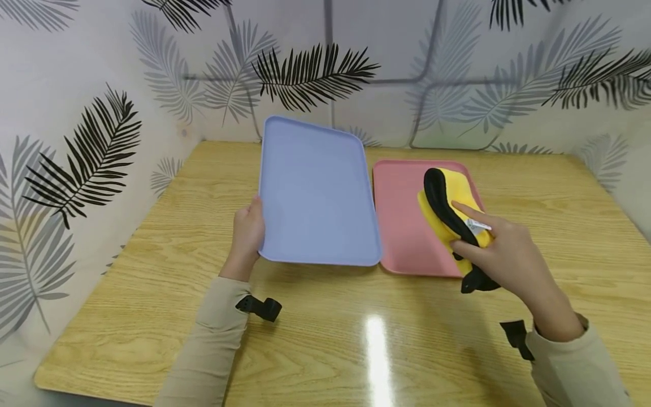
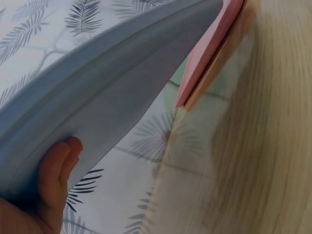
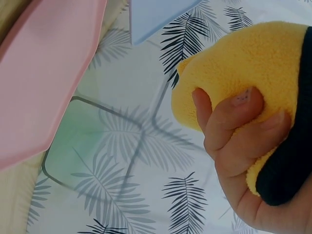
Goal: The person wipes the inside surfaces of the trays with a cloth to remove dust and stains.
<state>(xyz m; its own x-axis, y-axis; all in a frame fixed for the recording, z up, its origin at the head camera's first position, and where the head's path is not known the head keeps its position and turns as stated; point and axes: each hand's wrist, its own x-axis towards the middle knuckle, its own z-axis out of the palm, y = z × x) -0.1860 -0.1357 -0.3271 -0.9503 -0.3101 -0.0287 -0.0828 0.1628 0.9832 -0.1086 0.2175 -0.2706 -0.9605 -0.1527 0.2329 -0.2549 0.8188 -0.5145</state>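
Because left grip (image 1: 249, 229) pinches blue rectangular tray (image 1: 316, 192) only near eight o'clock, it may tip; right grip (image 1: 511, 257) clasps yellow-black plush (image 1: 441, 204).

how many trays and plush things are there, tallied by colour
Blue tray: 1
Pink tray: 1
Yellow-and-black plush item: 1
Total: 3 (2 trays, 1 plush item)
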